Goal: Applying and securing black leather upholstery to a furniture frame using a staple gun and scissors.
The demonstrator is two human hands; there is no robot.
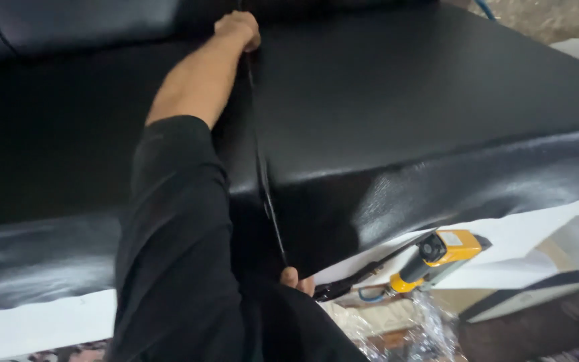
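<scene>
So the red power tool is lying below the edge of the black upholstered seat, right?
Not quite: the head view shows the power tool is yellow and black, not red. It does lie below the edge of the black upholstered seat.

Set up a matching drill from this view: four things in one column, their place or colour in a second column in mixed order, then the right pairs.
Things
1. left hand
2. right hand
3. power tool
4. clear plastic wrap

Places or colours
A. yellow and black, lying beside the white edge under the black upholstery
B. crumpled at the bottom of the view, below the tool
C. far end of the seam, at the top of the view
D. near end of the seam, only fingertips showing past the dark sleeve

Pairs: 1-C, 2-D, 3-A, 4-B
</scene>
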